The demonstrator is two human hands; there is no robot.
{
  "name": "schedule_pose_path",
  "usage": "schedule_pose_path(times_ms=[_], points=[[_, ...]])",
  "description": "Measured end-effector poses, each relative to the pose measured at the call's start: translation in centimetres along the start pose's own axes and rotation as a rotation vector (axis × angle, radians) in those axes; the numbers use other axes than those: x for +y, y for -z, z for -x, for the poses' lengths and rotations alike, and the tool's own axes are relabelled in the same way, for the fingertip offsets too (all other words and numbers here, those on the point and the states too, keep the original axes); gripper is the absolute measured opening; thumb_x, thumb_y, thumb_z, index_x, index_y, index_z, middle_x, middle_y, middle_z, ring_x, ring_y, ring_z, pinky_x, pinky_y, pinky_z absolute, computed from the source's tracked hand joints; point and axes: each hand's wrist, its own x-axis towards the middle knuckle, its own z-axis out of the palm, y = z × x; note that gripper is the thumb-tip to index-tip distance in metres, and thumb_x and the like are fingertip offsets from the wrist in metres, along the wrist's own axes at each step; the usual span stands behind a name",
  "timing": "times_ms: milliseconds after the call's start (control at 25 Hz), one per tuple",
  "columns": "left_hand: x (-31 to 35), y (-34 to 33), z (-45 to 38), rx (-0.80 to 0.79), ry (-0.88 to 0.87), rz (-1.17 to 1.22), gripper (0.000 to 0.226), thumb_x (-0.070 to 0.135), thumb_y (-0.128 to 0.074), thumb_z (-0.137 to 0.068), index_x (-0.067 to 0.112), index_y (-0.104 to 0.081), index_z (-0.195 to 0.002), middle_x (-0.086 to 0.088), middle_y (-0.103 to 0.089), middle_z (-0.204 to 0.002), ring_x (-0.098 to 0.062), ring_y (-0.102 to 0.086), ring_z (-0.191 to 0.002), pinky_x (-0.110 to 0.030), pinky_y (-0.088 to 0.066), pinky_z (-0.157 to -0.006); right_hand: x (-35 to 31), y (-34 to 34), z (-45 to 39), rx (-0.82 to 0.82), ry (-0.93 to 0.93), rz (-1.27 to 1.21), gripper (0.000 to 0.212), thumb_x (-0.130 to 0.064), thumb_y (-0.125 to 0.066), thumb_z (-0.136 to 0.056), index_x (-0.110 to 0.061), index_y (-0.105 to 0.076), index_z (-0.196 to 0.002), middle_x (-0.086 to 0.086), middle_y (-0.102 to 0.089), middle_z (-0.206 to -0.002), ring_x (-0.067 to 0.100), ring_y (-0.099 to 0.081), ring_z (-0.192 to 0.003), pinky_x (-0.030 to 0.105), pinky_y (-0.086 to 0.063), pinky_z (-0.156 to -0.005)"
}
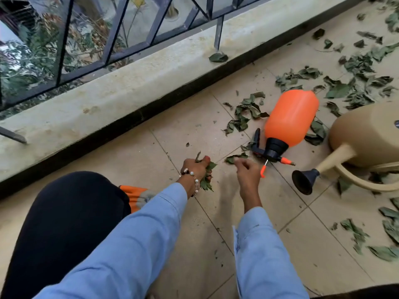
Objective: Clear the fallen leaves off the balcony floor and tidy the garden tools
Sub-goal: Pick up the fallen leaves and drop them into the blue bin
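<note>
While the person crouches on the beige tiled balcony floor (129, 152), the head view shows the left hand (197, 169) curled round a bunch of dry green leaves (206, 180), held just above the tiles. The right hand (247, 171) is loosely curled, fingertips reaching toward a single crumpled green leaf (236, 157) on the floor; whether it already pinches that leaf cannot be told.

The orange plastic pressure sprayer with black pump head (289, 121) lies on its side just beyond the right hand. The tan plastic watering can with black rose nozzle (362, 143) also lies beside it, spout pointing toward the person. An orange-and-grey glove (136, 194) shows behind the left sleeve.

Progress, as judged: early. The tiles nearest the person carry only crumbs. Left to do: a clump of leaves (246, 113) beside the sprayer, a broad scatter of leaves (356, 83) toward the far right, more leaves (388, 229) at lower right, one leaf on the concrete ledge (218, 57). Both tools are untidied.
</note>
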Motion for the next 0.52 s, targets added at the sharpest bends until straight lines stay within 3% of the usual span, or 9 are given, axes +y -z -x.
schedule_pose_path(times_ms=[80,200,280,440,520], points=[[0.3,0.7,0.0,0.006,0.019,0.073,0.037,0.031,-0.064,-0.092,-0.004,-0.059,-0.082,-0.016,-0.058,-0.063,-0.020,-0.047,-0.037,-0.026,-0.047,-0.042,1.4,0.3,-1.4,0.136,0.116,0.439,0.018,-0.002,-0.058,-0.086,-0.001,-0.065,-0.102,0.017,-0.063,-0.101,0.030,-0.056,-0.098,0.034,-0.039,-0.086],[0.1,1.4,-0.3,0.002,0.052,0.075,0.066,0.058,-0.069,-0.074,-0.004,-0.061,-0.095,-0.017,-0.062,-0.075,-0.025,-0.054,-0.055,-0.032,-0.051,-0.059,3.9,-0.2,-2.1,0.016,0.204,0.946,0.036,0.004,-0.049,-0.087,0.003,-0.051,-0.123,0.022,-0.049,-0.126,0.037,-0.044,-0.117,0.036,-0.033,-0.098],[0.4,1.7,0.1,-0.011,0.055,0.088,0.057,0.058,-0.070,-0.076,0.003,-0.057,-0.084,-0.015,-0.059,-0.070,-0.023,-0.051,-0.050,-0.029,-0.049,-0.054,4.3,-0.3,-2.1,-0.011,0.258,1.106,0.032,0.007,-0.042,-0.090,0.002,-0.053,-0.119,0.021,-0.051,-0.123,0.035,-0.045,-0.115,0.036,-0.035,-0.097],[0.4,2.3,-0.2,-0.034,0.079,0.115,0.045,0.046,-0.070,-0.084,0.008,-0.049,-0.072,-0.011,-0.056,-0.059,-0.019,-0.046,-0.038,-0.023,-0.042,-0.043,2.8,-0.5,-2.3,0.084,0.259,0.944,0.026,0.011,-0.043,-0.088,0.004,-0.059,-0.108,0.024,-0.062,-0.107,0.038,-0.055,-0.103,0.040,-0.042,-0.082],[0.2,2.4,-0.3,-0.021,0.066,0.110,0.043,0.043,-0.071,-0.084,0.007,-0.050,-0.072,-0.012,-0.056,-0.060,-0.019,-0.047,-0.038,-0.023,-0.042,-0.043,1.8,-0.9,-3.2,0.136,0.275,0.764,0.038,0.015,-0.043,-0.083,0.004,-0.056,-0.118,0.026,-0.060,-0.109,0.041,-0.054,-0.105,0.041,-0.043,-0.083]])
